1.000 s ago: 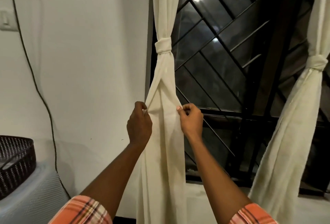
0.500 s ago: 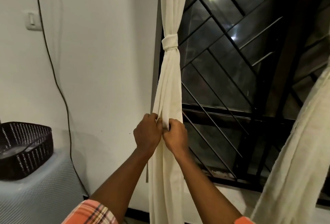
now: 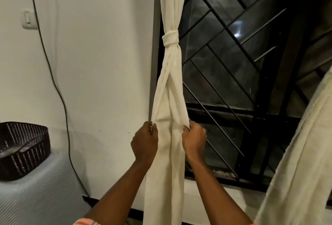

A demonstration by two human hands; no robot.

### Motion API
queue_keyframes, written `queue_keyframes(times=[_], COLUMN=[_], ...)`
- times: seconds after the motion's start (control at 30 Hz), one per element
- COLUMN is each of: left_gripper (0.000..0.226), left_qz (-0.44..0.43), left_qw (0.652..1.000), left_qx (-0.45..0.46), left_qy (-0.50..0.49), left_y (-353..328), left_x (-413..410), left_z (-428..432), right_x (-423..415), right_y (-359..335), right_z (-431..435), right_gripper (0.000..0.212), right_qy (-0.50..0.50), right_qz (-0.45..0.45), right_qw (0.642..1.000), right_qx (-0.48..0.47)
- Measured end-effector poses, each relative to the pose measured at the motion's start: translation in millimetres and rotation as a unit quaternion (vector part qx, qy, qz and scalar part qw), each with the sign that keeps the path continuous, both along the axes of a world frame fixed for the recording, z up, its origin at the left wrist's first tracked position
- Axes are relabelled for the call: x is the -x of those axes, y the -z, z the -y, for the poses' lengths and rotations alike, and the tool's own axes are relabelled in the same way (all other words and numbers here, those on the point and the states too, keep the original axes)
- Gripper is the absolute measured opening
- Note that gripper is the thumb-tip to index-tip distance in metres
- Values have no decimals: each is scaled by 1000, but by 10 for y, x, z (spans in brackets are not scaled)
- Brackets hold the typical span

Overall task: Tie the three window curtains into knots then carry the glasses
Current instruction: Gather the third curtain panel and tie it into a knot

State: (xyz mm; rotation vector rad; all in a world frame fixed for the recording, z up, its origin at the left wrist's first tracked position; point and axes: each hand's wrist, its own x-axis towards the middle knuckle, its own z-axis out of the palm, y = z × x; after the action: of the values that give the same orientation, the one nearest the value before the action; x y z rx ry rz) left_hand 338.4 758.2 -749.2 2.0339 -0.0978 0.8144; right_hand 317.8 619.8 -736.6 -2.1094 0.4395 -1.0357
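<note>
Head view: the cream curtain (image 3: 168,99) hangs along the left edge of the window (image 3: 233,63), bound into a knot (image 3: 170,39) about level with the middle of the visible pane. Below the knot the cloth fans out in long folds and falls past the window's bottom frame. The left hand (image 3: 144,144) has its fingers curled and pinches the curtain's left edge, on the side away from the window. The right hand (image 3: 194,138) is likewise curled and grips the right edge, in front of the window's lower bars. Both hands sit just below the window's horizontal crossbar. They are apart from each other, with a flat panel of cloth pulled taut between them. A second cream curtain (image 3: 296,171) slants across the window's lower right corner; its top is out of view. Dark diagonal bars cross the window glass, which reflects a few lights. Left of the window is a pale wall (image 3: 98,63), with a thin dark cable (image 3: 53,81) running down it and a white switch (image 3: 27,18) farther left. Farthest from the window, a dark perforated basket (image 3: 23,149) rests on a white textured appliance (image 3: 36,197).
</note>
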Motion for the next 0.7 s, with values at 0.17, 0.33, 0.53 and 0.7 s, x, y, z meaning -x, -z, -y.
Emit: queue_keyframes(times=[0.17,0.33,0.53,0.7], left_gripper=[27,15,59,41], left_qz=[43,41,89,-29], left_qw=[988,959,984,977], left_qx=[-11,-11,77,76], left_qy=[149,281,132,197], left_y=[264,348,380,265], left_x=[204,204,113,-24], left_z=[292,233,-20,-157], right_x=[-1,115,161,144], right_y=[51,128,138,159], right_z=[-128,-276,-204,-279], right_gripper=[34,56,16,22], right_qy=[-126,-166,-122,-143], right_qz=[18,6,3,-4], right_qw=[992,983,990,987], right_qx=[-17,-83,-65,-79])
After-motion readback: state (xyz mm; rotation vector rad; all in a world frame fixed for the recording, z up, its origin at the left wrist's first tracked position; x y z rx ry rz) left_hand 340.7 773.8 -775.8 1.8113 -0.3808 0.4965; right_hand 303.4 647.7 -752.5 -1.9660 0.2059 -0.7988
